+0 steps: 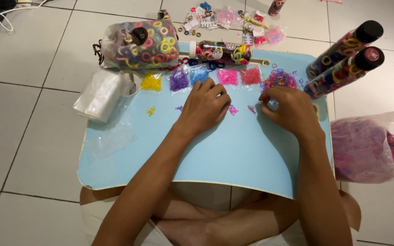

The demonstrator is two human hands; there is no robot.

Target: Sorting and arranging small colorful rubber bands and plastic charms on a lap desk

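From above, five sorted piles (200, 75) are lining the surface's (233, 155) far edge, while a mixed heap (279, 78) is waiting unsorted. The left hand (204, 105) is resting with fingers curled; the right hand's (288, 109) fingers are pinching a band.

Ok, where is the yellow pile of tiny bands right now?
The yellow pile sits at the left end of the colour row on the blue table, between the clear bag stack and purple pile.
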